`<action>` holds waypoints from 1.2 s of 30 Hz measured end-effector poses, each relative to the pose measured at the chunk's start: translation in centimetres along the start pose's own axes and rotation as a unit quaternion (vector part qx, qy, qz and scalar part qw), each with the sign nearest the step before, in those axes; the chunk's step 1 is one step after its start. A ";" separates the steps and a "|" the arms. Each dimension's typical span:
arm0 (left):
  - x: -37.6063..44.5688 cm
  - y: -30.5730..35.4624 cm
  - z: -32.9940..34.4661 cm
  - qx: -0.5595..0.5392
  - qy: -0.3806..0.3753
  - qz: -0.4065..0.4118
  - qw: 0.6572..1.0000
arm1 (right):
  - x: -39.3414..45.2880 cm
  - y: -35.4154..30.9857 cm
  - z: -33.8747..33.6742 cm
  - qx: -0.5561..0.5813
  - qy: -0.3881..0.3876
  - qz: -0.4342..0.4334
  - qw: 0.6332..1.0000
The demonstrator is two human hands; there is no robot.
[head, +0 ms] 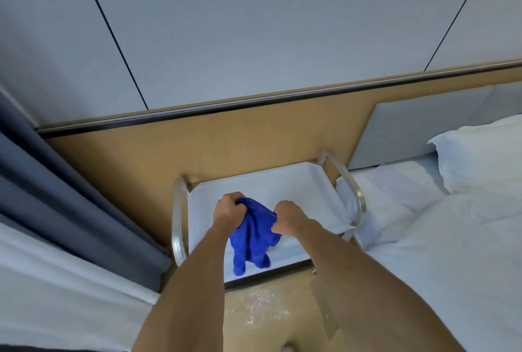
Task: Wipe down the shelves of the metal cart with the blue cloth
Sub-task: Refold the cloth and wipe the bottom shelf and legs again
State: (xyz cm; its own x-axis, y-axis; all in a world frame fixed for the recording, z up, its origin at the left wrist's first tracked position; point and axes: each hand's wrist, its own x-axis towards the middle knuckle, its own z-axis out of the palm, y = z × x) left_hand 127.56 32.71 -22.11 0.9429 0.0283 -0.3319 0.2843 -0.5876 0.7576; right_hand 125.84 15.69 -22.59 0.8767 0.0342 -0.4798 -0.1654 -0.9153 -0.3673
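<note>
Step in hand, by judgement: preparing the blue cloth [252, 234] above the top shelf [296, 196] of the metal cart [354, 190]; wiping proper not yet begun, cloth bunched and hanging rather than laid flat.

Left hand [230, 211]: fingers curled round the upper left bunch of the cloth, gripping it.
Right hand [288, 217]: fingers curled, pinching the upper right edge of the cloth.
Both hands close together, cloth stretched between them, held over the shelf.

Blue cloth: gathered at the top between the two hands, lower folds dangling toward the near edge of the shelf; contact of the lowest folds with the shelf surface not determinable.

Top shelf: white, shallow-walled, between two curved metal rails; lower shelves hidden from this view.

Surroundings: bed [437, 238] with white linen and pillow [480, 153] just beside the cart on the right; grey curtain [56, 196] on the left; wooden wall panel [141, 153] behind.

Next move, by judgement: calls for folding or flattening the cloth into a pad, lowering it onto the shelf, then sweeping across the surface and into the corners.
</note>
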 end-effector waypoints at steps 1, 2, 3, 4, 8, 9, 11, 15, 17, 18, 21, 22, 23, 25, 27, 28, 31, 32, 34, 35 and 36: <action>1.2 0.9 -0.6 0.001 0.013 0.005 1.000 | 0.9 -0.3 -1.1 -0.011 0.008 -0.001 1.000; 2.3 1.8 -1.3 0.003 0.023 0.013 1.000 | 2.0 -0.5 -2.2 -0.038 0.031 -0.010 0.999; 3.6 2.6 -1.9 0.003 0.033 0.022 0.999 | 3.1 -0.9 -3.6 -0.076 0.064 -0.025 0.995; 4.4 3.4 -2.6 0.007 0.046 0.034 0.998 | 3.9 -1.4 -4.9 -0.106 0.092 -0.038 0.989; 8.2 6.5 -5.2 0.017 0.135 0.009 0.991 | 8.1 -2.8 -8.5 -0.028 0.024 -0.068 0.997; 9.1 7.1 -5.5 0.015 0.160 -0.005 0.987 | 9.1 -2.9 -8.8 -0.006 0.011 -0.072 0.997; 10.8 7.9 -5.4 0.020 0.198 -0.027 0.980 | 10.9 -3.1 -8.7 0.016 0.011 -0.067 0.998; 13.3 7.1 -4.4 0.065 0.218 -0.122 0.966 | 13.3 -3.2 -6.9 0.008 -0.052 -0.004 0.999; 14.0 5.8 -3.8 0.093 0.216 -0.156 0.959 | 14.1 -2.6 -6.4 -0.038 -0.079 0.006 0.996; 14.2 5.0 -3.4 0.109 0.212 -0.171 0.956 | 14.5 -2.2 -6.3 -0.065 -0.080 0.006 0.995; 14.5 2.6 -1.8 0.141 0.184 -0.219 0.948 | 15.2 -1.3 -5.4 -0.137 -0.068 0.007 0.988; 14.5 2.1 -1.3 0.157 0.171 -0.232 0.945 | 15.4 -1.0 -5.0 -0.148 -0.069 0.009 0.987; 14.2 2.0 -1.0 0.172 0.160 -0.242 0.941 | 15.6 -0.5 -4.4 -0.149 -0.068 0.013 0.986; 14.0 1.8 -0.5 0.206 0.144 -0.250 0.935 | 15.8 0.1 -3.5 -0.137 -0.057 0.033 0.988; 14.3 1.9 -0.3 0.235 0.135 -0.248 0.930 | 15.8 0.1 -3.4 -0.139 -0.025 0.063 0.988; 14.4 2.3 -0.2 0.242 0.134 -0.249 0.928 | 15.7 -0.1 -3.8 -0.146 -0.001 0.073 0.987; 15.2 3.9 0.1 0.250 0.136 -0.229 0.931 | 16.0 -1.1 -5.2 -0.114 0.059 0.094 0.987; 15.5 4.5 0.2 0.248 0.138 -0.222 0.933 | 16.1 -1.7 -5.8 -0.097 0.073 0.099 0.988; 16.0 5.7 0.2 0.251 0.142 -0.205 0.935 | 16.5 -2.7 -6.7 -0.062 0.093 0.105 0.988; 16.2 6.2 0.3 0.253 0.144 -0.194 0.937 | 16.5 -3.1 -7.1 -0.048 0.099 0.105 0.988; 16.3 6.6 0.2 0.254 0.145 -0.182 0.939 | 16.6 -3.5 -7.4 -0.035 0.106 0.104 0.988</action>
State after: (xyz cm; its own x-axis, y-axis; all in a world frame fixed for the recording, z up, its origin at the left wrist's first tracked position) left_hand 144.77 29.10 -22.63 0.8279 0.4776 -0.2939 0.5467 -0.8042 0.2331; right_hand 144.31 16.50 -23.31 0.9034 -0.2355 -0.3582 -0.3267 -0.9193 -0.2196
